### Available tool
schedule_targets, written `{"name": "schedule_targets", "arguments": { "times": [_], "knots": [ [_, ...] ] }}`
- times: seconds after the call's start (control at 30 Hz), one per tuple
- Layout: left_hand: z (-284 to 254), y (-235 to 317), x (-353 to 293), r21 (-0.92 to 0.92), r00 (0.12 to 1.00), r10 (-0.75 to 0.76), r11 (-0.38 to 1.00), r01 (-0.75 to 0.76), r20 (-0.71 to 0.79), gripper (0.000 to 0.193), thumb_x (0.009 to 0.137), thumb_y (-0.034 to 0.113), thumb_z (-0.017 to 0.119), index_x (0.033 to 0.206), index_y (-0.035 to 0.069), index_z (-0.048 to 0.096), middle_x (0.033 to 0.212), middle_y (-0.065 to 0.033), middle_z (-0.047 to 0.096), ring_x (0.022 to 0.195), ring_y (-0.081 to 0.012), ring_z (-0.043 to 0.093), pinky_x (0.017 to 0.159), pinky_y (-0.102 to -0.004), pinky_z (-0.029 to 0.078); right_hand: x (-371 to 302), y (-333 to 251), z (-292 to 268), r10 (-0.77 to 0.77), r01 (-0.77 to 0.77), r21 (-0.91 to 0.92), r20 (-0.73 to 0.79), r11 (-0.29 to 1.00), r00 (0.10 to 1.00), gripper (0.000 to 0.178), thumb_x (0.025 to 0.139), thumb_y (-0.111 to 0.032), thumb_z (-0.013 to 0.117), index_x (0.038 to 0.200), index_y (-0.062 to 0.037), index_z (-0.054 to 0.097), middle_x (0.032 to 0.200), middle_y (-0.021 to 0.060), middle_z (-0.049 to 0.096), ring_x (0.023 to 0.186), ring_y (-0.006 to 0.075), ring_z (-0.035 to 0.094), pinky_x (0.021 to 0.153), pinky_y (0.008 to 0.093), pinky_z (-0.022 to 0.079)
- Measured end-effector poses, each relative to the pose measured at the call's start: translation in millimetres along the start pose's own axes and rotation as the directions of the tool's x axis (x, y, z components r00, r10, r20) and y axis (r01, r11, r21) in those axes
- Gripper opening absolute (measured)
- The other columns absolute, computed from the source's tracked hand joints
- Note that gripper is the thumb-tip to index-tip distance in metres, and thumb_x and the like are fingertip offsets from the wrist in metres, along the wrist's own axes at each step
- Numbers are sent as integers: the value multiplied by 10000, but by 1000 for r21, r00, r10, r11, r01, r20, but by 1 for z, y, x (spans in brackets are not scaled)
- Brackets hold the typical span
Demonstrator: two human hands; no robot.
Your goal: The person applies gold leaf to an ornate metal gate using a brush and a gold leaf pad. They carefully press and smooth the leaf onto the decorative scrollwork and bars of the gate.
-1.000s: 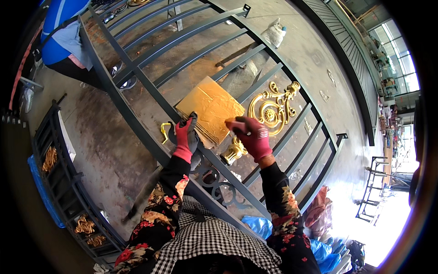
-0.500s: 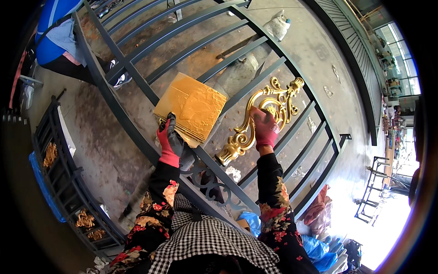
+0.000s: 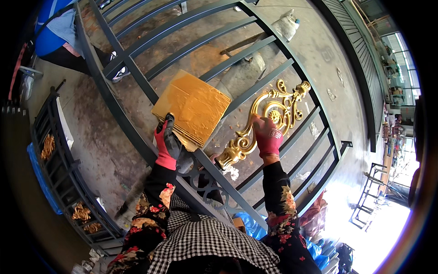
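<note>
Right hand at the gold scroll, smeared board in the left.

The scroll (image 3: 275,116) lay in the dark railing (image 3: 159,34), right of the board (image 3: 194,102); the right hand (image 3: 268,134) had its fingers bent against it, though whether they gripped anything could not be told, while the left hand (image 3: 168,137) clasped the board's near edge. A light, even touch over the raised curves, with the board level and clear of them, seemed the sound way to work. Beneath was a stained concrete floor (image 3: 102,132); a co-worker (image 3: 57,34) in blue stood at upper left, a second frame (image 3: 59,173) with gold ornaments below, and daylight glared at lower right.
</note>
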State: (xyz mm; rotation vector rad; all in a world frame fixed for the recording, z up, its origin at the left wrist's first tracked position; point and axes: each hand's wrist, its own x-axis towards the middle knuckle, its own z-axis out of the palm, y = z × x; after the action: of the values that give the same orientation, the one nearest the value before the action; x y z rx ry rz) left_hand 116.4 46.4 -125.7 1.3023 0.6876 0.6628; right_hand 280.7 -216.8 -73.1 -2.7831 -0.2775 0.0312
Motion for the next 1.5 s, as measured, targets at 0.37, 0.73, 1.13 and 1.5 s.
{"name": "schedule_targets", "arguments": {
  "times": [0.37, 0.73, 1.13, 1.5],
  "knots": [
    [1, 18, 2, -162, 983, -181, 969, 186, 42, 308, 955, 179, 571, 1149, -59, 598, 1074, -87, 636, 955, -146, 603, 827, -285, 490, 23, -13, 1, -136, 147, -285, 59, 947, 989, 259, 879, -364, 563, 798, -120, 596, 697, 124, 644, 673, 338, 637, 607, 465, 460],
    [6, 18, 1, -228, 979, -204, 953, 201, 11, 307, 982, 206, 530, 1144, -48, 589, 1094, -100, 626, 961, -152, 602, 824, -297, 488, 44, 1, 1, -264, 308, -364, 167, 879, 950, 291, 897, -368, 516, 823, -106, 618, 721, 132, 657, 667, 345, 632, 643, 461, 465],
    [3, 14, 1, -247, 971, -239, 940, 236, 19, 315, 964, 219, 544, 1163, -23, 574, 1112, -103, 621, 983, -172, 606, 853, -310, 485, 77, 2, -10, -14, 74, -217, 269, 973, 963, 317, 826, -405, 618, 952, -116, 656, 847, 156, 674, 820, 364, 647, 706, 464, 504],
    [2, 15, 1, -134, 982, -190, 973, 190, 17, 331, 962, 242, 565, 1174, -12, 572, 1100, -86, 623, 969, -170, 610, 828, -304, 491, 83, -7, -17, -38, 71, -103, 297, 992, 954, 305, 834, -381, 610, 927, -96, 661, 828, 168, 666, 803, 366, 638, 702, 461, 490]
  ]
}}
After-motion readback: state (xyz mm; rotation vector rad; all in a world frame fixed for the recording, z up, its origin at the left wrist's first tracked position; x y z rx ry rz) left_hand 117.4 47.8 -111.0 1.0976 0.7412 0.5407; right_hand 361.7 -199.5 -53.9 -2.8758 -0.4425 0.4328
